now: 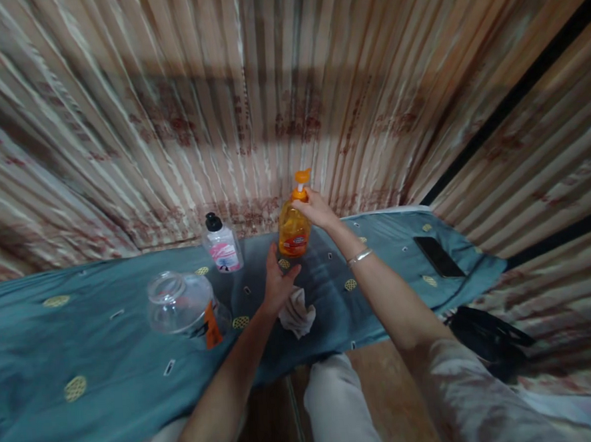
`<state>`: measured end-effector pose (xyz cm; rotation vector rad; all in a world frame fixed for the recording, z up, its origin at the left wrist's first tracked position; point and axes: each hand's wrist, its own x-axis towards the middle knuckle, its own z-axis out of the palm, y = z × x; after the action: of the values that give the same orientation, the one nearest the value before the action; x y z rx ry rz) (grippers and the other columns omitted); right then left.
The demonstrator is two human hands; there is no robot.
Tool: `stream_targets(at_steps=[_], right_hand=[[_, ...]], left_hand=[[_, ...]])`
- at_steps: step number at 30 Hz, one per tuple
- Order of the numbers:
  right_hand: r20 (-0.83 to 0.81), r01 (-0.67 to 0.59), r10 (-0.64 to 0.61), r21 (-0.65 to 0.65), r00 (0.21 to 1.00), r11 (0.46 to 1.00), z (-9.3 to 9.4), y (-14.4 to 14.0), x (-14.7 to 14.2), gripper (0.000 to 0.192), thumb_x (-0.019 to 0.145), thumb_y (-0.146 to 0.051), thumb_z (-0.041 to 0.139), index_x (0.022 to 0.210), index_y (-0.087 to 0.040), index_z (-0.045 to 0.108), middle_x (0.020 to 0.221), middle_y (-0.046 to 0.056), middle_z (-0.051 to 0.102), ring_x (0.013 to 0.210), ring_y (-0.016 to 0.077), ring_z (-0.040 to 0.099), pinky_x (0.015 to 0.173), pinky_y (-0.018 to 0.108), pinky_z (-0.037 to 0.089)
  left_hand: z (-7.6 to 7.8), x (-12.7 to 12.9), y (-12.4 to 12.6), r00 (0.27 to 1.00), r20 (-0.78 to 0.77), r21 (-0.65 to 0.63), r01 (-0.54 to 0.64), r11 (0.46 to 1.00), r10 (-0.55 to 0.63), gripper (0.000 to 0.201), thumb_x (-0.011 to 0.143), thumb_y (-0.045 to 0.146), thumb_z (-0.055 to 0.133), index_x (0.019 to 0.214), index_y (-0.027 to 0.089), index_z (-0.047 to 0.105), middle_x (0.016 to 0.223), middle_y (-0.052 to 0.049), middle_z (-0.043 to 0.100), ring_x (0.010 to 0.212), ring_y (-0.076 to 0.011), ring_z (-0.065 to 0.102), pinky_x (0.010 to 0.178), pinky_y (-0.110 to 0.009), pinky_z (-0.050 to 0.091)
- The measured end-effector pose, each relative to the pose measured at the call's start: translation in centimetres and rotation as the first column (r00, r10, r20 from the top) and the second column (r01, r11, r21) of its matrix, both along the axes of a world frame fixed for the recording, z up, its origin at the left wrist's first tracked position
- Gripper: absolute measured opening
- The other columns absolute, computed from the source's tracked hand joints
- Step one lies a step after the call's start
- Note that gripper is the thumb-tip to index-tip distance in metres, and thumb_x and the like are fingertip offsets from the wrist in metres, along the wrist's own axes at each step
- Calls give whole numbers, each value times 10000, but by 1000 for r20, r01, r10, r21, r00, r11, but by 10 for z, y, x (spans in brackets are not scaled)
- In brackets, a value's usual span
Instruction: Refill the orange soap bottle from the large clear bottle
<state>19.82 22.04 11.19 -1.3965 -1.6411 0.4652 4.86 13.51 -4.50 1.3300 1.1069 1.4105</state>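
Observation:
An orange pump bottle (295, 229) with a red label stands upright at the back of the blue cloth. My right hand (316, 208) is closed around its neck, just below the orange pump head. Below the bottle's base, my left hand (279, 280) has its thumb and fingers spread, with nothing in them. A crumpled whitish cloth (297, 313) lies close under the left hand. To the left stands a clear bottle (224, 249) with a black cap and a pink label. Nearer to me, a transparent wide-mouthed jar (183, 304) with an orange label lies tilted on its side.
The blue patterned cloth (113, 355) covers a long surface along the pleated curtain (219, 119). A black phone (438, 257) lies at its right end. Beyond that end are a dark pole (471, 147) and a black object (485, 336) lower down.

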Motion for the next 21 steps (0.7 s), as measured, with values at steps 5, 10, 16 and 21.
stream_targets(at_steps=[5,10,16,21], right_hand=[[19,132,-131,-62,991,989,-3,-15,-3,328,810,-358,666,1085,-182,635,1060,94,746,985,260,691,942,423,524],[52,121,-118,-52,992,991,-11,-29,-6,599,713,-439,830,1190,-149,612,1202,158,720,1090,282,693,969,428,527],[126,32,-17,-119,992,992,-4,-15,6,421,716,-338,849,1064,-176,676,1042,91,772,988,261,722,910,400,567],[120,12,5,-138,993,990,3,-9,25,310,706,-312,849,931,-166,694,917,65,779,895,244,726,862,382,581]], left_hand=[[12,-25,-63,998,-41,-19,45,999,-45,833,733,318,797,1480,266,433,1585,-124,447,1509,-328,370,1258,-537,229],[13,-51,-122,997,-57,-67,54,996,-58,806,753,388,784,1471,235,452,1594,-157,439,1509,-352,371,1243,-563,254],[13,-73,-163,996,-29,-153,81,985,-86,797,771,323,761,1496,235,443,1620,-153,413,1537,-333,326,1245,-540,254],[16,-84,-162,998,-32,-152,53,987,-58,774,757,296,773,1473,268,480,1610,-131,437,1533,-330,338,1240,-540,264]])
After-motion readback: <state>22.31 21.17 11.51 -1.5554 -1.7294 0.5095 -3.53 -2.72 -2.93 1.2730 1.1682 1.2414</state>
